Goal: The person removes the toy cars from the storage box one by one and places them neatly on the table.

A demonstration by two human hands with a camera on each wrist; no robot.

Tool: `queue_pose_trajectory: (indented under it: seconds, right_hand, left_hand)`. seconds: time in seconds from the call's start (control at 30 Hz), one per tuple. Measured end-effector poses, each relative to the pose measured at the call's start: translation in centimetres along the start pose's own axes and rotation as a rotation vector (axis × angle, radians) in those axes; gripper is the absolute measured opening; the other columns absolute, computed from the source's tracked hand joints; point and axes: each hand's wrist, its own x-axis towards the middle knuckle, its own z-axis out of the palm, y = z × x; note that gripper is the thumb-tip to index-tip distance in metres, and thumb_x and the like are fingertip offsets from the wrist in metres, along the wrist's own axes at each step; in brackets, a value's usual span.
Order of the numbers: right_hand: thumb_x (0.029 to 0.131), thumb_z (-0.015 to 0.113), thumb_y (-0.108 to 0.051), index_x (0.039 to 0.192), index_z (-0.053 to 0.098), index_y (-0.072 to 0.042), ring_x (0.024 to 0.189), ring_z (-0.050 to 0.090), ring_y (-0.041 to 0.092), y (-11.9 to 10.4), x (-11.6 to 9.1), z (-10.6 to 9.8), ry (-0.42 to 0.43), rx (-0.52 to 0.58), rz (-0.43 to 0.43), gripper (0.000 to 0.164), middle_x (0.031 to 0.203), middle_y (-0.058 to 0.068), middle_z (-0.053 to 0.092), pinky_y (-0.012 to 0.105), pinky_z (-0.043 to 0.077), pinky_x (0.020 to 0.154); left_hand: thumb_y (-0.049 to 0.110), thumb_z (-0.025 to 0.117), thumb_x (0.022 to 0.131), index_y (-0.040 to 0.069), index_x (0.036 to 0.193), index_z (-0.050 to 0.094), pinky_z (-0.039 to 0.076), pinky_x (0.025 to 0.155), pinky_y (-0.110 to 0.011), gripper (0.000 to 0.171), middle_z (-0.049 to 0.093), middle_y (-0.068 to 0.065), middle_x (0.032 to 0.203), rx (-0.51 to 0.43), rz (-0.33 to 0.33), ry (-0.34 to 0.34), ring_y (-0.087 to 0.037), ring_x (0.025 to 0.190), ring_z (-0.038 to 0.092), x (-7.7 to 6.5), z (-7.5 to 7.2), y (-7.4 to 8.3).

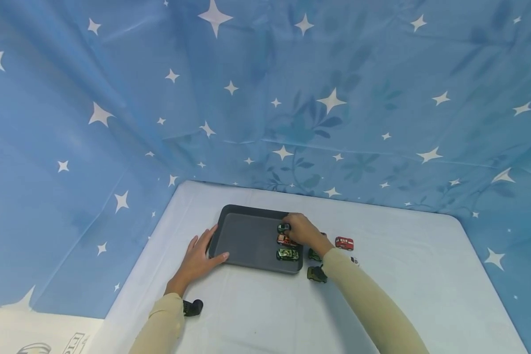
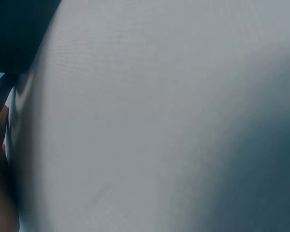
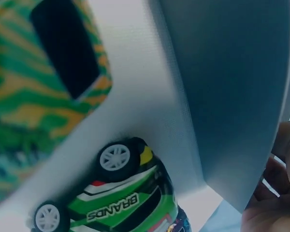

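Observation:
A dark grey tray (image 1: 248, 241) lies on the white table. My left hand (image 1: 198, 261) rests at its left end, fingers along the outer side and thumb straight over the near rim. Over the tray's far right corner, my right hand (image 1: 304, 230) pinches a small dark green toy car (image 1: 284, 228); its fingertips are partly hidden. Just nearer in the tray stand an orange toy car (image 1: 285, 240) and a yellow-green patterned toy car (image 1: 287, 254), in a column with it. The left wrist view shows mostly white cloth.
Right of the tray, partly under my right arm, stand a red toy car (image 1: 344, 243), a white toy car (image 1: 354, 261), an olive toy car (image 1: 316, 274) and a green toy car (image 3: 125, 200) lettered "BRANDS". A blue star-patterned curtain (image 1: 256, 118) hangs behind the table.

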Motion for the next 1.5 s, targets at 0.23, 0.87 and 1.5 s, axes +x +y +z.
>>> queue_pose_trajectory:
  seconds: [0.23,0.87,1.5]
  right_hand:
    - [0.086,0.074,-0.005,0.113,0.072,-0.002,0.102,0.065,0.025,0.3,0.0,0.1,-0.006,-0.01,-0.022,0.027,0.106,0.01,0.07,0.04,0.054,0.091]
    - [0.088,0.073,-0.008,0.113,0.072,-0.002,0.101,0.067,0.024,0.6,-0.4,-0.3,0.034,0.05,-0.083,0.026,0.107,0.01,0.071,0.04,0.055,0.089]
    - [0.089,0.073,-0.013,0.118,0.071,-0.004,0.098,0.066,0.018,1.0,-1.1,-2.8,0.091,0.118,-0.049,0.03,0.108,0.006,0.069,0.036,0.057,0.084]
  left_hand:
    - [0.058,0.07,0.082,0.034,0.156,0.021,0.005,0.118,-0.057,0.093,0.028,-0.007,0.159,-0.018,0.004,0.009,-0.032,0.148,0.018,-0.1,-0.2,0.1]
    - [0.061,0.069,0.082,0.035,0.156,0.019,0.005,0.119,-0.056,0.093,0.028,-0.005,0.159,-0.022,-0.002,0.006,-0.03,0.148,0.018,-0.3,-0.1,0.3]
    - [0.06,0.069,0.082,0.036,0.156,0.019,0.006,0.118,-0.058,0.093,0.027,-0.006,0.159,-0.015,-0.007,0.006,-0.032,0.148,0.017,-0.4,0.0,0.4]
